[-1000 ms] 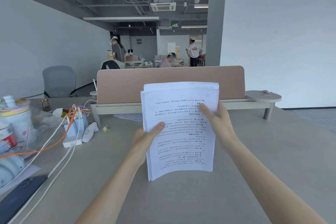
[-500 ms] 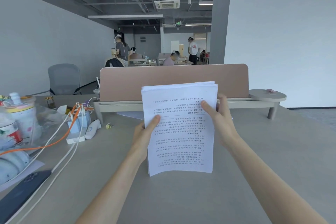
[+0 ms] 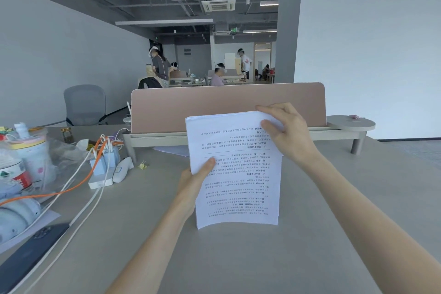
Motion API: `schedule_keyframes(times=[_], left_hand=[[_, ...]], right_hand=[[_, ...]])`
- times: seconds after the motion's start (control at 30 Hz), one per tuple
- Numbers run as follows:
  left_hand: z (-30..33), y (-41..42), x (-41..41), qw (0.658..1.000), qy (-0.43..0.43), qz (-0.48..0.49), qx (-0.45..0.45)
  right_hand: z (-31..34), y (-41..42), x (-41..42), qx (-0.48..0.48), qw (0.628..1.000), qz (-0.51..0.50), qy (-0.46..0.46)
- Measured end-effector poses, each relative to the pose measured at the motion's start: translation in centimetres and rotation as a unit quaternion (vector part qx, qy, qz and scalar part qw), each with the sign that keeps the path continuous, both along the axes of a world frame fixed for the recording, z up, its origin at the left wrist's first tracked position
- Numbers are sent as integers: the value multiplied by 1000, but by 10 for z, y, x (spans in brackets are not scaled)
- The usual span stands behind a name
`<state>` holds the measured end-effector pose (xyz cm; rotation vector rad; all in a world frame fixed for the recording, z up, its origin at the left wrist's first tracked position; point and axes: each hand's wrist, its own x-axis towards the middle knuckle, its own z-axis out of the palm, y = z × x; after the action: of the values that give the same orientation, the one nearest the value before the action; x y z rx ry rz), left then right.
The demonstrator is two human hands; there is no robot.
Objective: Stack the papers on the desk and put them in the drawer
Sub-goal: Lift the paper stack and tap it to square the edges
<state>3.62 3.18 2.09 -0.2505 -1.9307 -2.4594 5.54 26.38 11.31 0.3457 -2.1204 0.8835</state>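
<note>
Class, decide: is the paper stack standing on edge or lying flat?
On edge: paper stack upright, bottom edge on desk, both hands holding it.

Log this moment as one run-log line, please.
phase: squaring stack | upright stack of white printed papers bottom edge on grey desk | left hand grips left edge | right hand on top right corner | drawer: not in view

The desk carries a power strip, cables, a dark phone and an upright paper stack.

White printed paper stack upright on desk, bottom edge on surface, text upside down.
</note>
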Motion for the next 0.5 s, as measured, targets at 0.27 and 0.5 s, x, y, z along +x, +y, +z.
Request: schedule_keyframes(times=[0.27,0.5], left_hand=[[-5,-3,-4,1000,2,-14,-25],[-20,-11,-8,993,14,-55,-101]], right_hand=[[-46,-3,11,-351,910,126,-182],[-111,-11,11,-364,889,147,-235]])
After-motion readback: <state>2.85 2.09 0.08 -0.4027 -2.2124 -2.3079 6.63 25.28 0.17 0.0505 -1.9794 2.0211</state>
